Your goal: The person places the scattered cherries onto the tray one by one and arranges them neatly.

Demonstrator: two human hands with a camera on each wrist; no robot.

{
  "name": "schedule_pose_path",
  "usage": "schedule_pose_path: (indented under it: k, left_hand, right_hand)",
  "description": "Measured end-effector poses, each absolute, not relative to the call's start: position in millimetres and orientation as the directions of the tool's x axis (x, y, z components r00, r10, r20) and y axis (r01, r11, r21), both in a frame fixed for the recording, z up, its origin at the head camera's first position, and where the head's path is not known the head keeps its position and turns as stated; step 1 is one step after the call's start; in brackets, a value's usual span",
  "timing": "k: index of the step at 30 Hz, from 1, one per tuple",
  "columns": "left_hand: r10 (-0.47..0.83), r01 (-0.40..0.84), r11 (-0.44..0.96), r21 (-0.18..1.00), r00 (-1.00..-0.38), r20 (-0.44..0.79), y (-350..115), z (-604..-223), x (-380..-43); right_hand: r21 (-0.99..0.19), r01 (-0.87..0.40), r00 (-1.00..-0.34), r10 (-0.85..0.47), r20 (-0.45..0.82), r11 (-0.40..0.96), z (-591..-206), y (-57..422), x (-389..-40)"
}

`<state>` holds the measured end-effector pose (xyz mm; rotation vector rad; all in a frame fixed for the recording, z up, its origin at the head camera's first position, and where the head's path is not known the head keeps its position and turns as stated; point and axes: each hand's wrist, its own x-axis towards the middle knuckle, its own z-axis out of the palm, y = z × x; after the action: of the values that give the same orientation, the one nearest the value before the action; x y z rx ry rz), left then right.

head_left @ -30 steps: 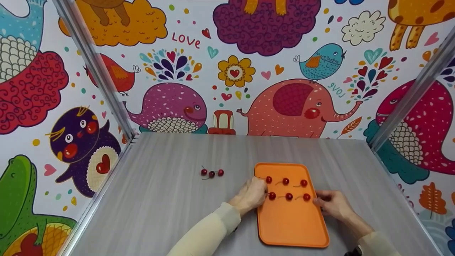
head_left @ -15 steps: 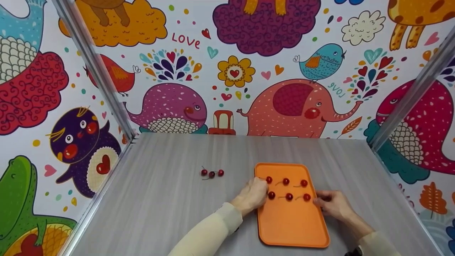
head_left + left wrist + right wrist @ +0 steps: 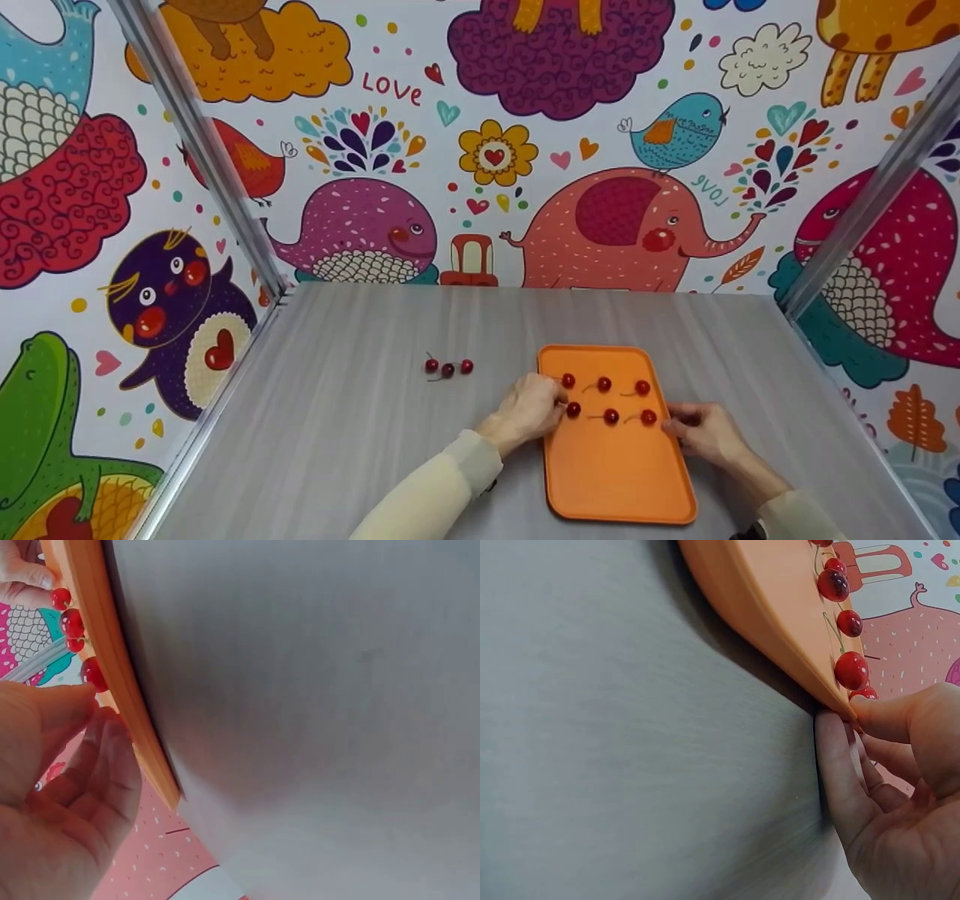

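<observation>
An orange tray point(image 3: 619, 476) lies on the table with two rows of red stemmed cherries on it. My left hand point(image 3: 527, 409) reaches over the tray's left rim and pinches the leftmost cherry point(image 3: 573, 409) of the nearer row, seemingly by its stem. In the left wrist view that cherry point(image 3: 93, 675) touches the fingertips, which hide the stem. On the opposite side my right hand point(image 3: 705, 431) grips the tray's right rim. Its thumb lies on top and a finger underneath in the right wrist view, beside a cherry point(image 3: 852, 670) at the row's end.
Three more cherries point(image 3: 448, 370) with stems lie on the grey table point(image 3: 337, 435), left of the tray. A wall point(image 3: 491, 90) with cartoon animals stands behind the table. Metal posts point(image 3: 202, 150) rise at its back corners.
The pinched cherry has shifted slightly toward the far row, along with my left fingers. My right hand keeps its hold on the tray.
</observation>
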<state>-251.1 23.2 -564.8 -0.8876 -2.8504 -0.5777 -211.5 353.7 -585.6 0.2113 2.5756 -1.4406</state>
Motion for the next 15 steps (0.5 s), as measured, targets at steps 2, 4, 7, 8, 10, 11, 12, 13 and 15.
schedule_pose_path:
  k: [2, 4, 7, 8, 10, 11, 12, 13, 15]
  left_hand:
    - [0.525, 0.568, 0.757, 0.323, -0.823, 0.217, 20, -563, -251]
    - [0.528, 0.573, 0.758, 0.311, -0.82, 0.223, 16, -562, -252]
    - [0.527, 0.573, 0.757, 0.314, -0.819, 0.226, 10, -560, -253]
    - [0.528, 0.575, 0.756, 0.312, -0.818, 0.228, 7, -560, -254]
    - [0.524, 0.571, 0.762, 0.306, -0.821, 0.228, 3, -560, -255]
    - [0.52, 0.566, 0.765, 0.307, -0.824, 0.225, 0, -560, -255]
    - [0.516, 0.561, 0.768, 0.309, -0.828, 0.22, -2, -560, -256]
    - [0.511, 0.554, 0.774, 0.307, -0.833, 0.215, -5, -560, -257]
    - [0.495, 0.533, 0.785, 0.314, -0.846, 0.197, -11, -560, -258]
  right_hand:
    - [-0.825, 0.218, -0.972, 0.037, -0.233, 0.521, -585, 353, -211]
    - [-0.823, 0.223, -0.97, 0.036, -0.24, 0.522, -585, 353, -211]
    - [-0.82, 0.226, -0.969, 0.033, -0.246, 0.526, -584, 353, -211]
    - [-0.82, 0.223, -0.969, 0.03, -0.245, 0.527, -584, 353, -211]
    - [-0.818, 0.225, -0.967, 0.021, -0.252, 0.53, -583, 354, -212]
    - [-0.816, 0.222, -0.967, 0.013, -0.255, 0.533, -582, 356, -212]
    - [-0.815, 0.225, -0.966, 0.011, -0.259, 0.534, -582, 357, -213]
    - [-0.816, 0.228, -0.964, 0.006, -0.265, 0.531, -581, 357, -213]
    - [-0.817, 0.233, -0.962, -0.001, -0.275, 0.527, -579, 358, -214]
